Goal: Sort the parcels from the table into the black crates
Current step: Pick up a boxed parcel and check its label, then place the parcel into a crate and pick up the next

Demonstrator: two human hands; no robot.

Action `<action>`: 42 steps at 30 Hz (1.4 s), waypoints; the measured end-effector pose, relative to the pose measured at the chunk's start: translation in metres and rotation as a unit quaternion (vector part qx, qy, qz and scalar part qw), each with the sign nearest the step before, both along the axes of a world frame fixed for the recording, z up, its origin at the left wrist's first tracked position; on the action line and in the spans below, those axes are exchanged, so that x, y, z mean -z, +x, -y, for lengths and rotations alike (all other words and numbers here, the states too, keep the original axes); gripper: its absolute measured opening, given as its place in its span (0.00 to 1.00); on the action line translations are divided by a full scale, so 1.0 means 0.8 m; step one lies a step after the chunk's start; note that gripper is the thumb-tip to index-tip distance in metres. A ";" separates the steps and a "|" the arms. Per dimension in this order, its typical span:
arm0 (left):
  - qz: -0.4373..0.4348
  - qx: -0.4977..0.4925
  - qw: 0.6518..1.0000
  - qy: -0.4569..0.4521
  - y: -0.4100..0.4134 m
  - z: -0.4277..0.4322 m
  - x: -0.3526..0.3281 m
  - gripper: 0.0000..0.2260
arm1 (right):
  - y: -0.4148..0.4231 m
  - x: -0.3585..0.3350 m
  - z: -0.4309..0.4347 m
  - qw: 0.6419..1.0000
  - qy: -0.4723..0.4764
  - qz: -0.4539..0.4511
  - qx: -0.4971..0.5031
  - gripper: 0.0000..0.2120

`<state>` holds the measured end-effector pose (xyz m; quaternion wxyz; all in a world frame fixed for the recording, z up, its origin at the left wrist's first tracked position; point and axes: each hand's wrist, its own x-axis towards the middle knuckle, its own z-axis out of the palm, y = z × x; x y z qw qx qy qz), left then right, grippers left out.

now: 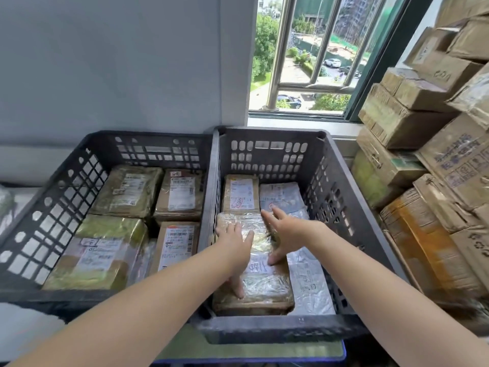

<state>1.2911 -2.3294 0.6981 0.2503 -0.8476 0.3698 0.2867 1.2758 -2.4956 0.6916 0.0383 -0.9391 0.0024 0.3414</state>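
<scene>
Two black crates stand side by side. Inside the right crate point(330, 181), a tape-wrapped parcel point(262, 284) lies flat at the near left, long axis running near to far. Both hands rest on its top: left hand point(234, 246) and right hand point(284, 233), fingers spread, palms down, gripping nothing. The left crate point(53, 202) holds several labelled parcels.

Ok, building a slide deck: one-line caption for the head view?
Both hands press a taped parcel flat into the right black crate.
</scene>
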 end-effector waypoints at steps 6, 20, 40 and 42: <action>0.029 0.040 0.999 0.012 0.013 0.006 -0.007 0.69 | 0.001 -0.003 0.012 1.000 0.025 0.001 0.000 0.66; 0.128 0.050 0.988 -0.073 0.033 -0.016 -0.064 0.57 | 0.013 -0.064 0.000 0.987 -0.072 0.140 -0.042 0.56; 0.375 -0.146 0.892 -0.205 0.029 -0.532 -0.178 0.48 | 0.049 -0.183 -0.474 0.911 -0.060 0.378 -0.155 0.43; 0.357 -0.180 0.893 -0.206 0.017 -0.595 -0.168 0.48 | 0.051 -0.176 -0.539 0.910 -0.047 0.371 -0.179 0.43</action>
